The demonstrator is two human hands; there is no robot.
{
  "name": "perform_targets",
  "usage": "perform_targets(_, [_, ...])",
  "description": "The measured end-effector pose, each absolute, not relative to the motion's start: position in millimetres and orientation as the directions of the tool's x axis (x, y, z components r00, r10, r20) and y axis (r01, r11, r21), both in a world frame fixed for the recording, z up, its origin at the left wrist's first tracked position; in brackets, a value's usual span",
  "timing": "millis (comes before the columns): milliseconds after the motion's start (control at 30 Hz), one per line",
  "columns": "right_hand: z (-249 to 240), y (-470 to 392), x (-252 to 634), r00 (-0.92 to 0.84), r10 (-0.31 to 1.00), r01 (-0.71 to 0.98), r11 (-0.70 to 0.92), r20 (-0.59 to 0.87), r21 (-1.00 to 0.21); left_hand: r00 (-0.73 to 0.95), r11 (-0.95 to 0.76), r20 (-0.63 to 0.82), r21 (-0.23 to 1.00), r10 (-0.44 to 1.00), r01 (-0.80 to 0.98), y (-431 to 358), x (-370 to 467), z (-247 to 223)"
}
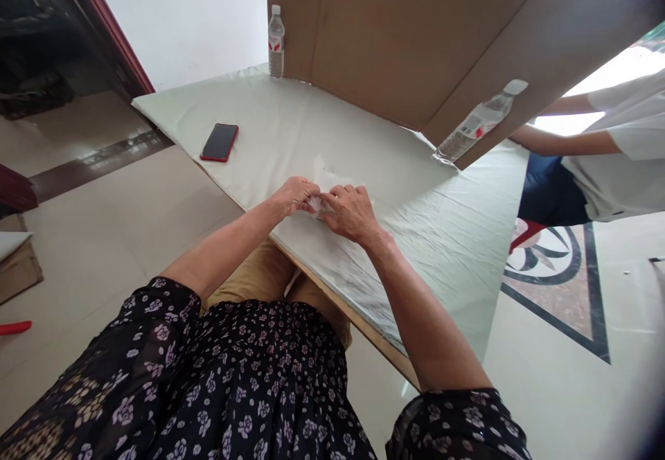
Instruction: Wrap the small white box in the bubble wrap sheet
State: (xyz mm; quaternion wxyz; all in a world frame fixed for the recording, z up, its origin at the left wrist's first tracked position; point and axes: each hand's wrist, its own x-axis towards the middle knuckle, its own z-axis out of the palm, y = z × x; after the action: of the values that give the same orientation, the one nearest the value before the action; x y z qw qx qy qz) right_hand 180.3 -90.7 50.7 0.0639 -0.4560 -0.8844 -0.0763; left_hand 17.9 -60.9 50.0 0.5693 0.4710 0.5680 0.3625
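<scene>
A thin, crumpled, see-through plastic bag [318,167] is between my two hands, just above the pale cloth near the table's front edge. My left hand [298,195] is closed, its fingertips pinching the bag from the left. From the right, my right hand [349,212] grips it too, with thumb and fingers bent and the knuckles upward. Both hands nearly touch at the fingertips. Part of the bag spreads out flat behind and beneath the right fingers. Whether anything lies inside it I cannot make out.
A phone [219,143] with a red edge lies left on the cloth-covered table [415,221]. Behind stands a large cardboard panel [384,37], with one water bottle [276,44] at its left and another bottle [478,124] at its right. Beyond it, a person's arm [576,144] shows.
</scene>
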Motion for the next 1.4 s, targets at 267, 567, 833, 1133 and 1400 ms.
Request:
perform_targets(267, [58, -90, 190, -0.511, 0.828, 0.796, 0.557, 0.231, -0.237, 0.285, 0.247, -0.293, 0.951, 0.913, 0.186, -61, 20, 62])
perform_targets(567, [46, -115, 245, 0.187, 0.961, 0.783, -0.020, 0.205, -0.621, 0.444, -0.399, 0.104, 0.650, 0.890, 0.647, -71, 28, 50])
perform_targets(833, [28, -97, 228, 0.206, 0.953, 0.621, -0.304, -0.223, -0.723, 0.462, -0.539, 0.283, 0.339, 0.840, 0.771, -76, 34, 33])
perform_targets(1133, [30, -105, 240, 0.284, 0.942, 0.734, -0.333, -0.178, -0.592, 0.484, -0.531, 0.220, 0.343, 0.847, 0.775, -77, 34, 35])
perform_targets(1400, [21, -90, 211, 0.303, 0.934, 0.420, -0.310, -0.190, -0.853, 0.478, -0.513, 0.187, 0.319, 0.858, 0.797, -80, 35, 38])
